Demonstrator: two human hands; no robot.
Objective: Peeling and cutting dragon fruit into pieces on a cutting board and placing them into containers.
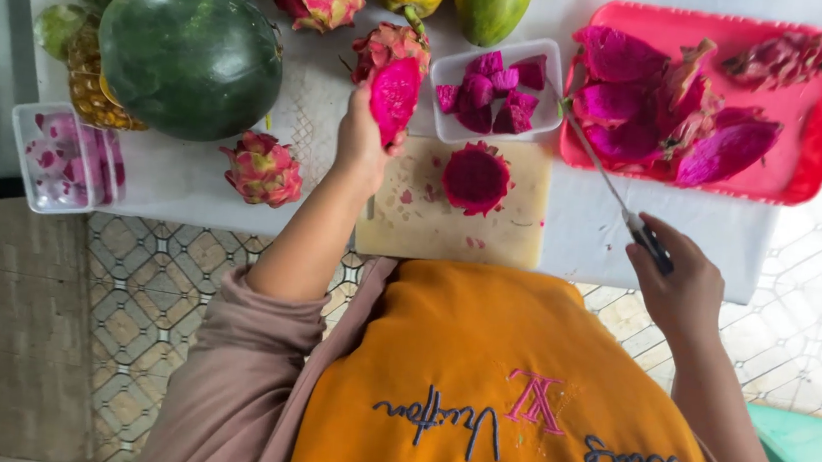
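— White tabletop (pixel 195 175) over patterned floor tiles: that's the ground of this head view, right?

— Yes. At the centre of the frame sits my pale cutting board (pixel 512 226), and on it a dragon fruit half (pixel 476 177), cut face up, magenta.

— And your hands?

— My left hand (pixel 361 141) is curled around another dragon fruit half (pixel 394 94), holding it just above the board's upper left corner, flesh facing me. My right hand (pixel 682 282), lower right of centre, is closed around the dark handle of a knife (pixel 605 174); its thin blade points up toward the red tray (pixel 818 180) of peels.

— How does that fruit handle?

— I judge it light, soft and wet inside; the cut face looks slippery and would bruise under pressure. The leathery, scaly skin gives the better grip, so I cup the rind, fingers off the flesh.

— What else is around?

— A clear tub of cubes (pixel 500 94) just beside the held half, a watermelon (pixel 190 54) at upper left, and a whole dragon fruit (pixel 261 168) below it.
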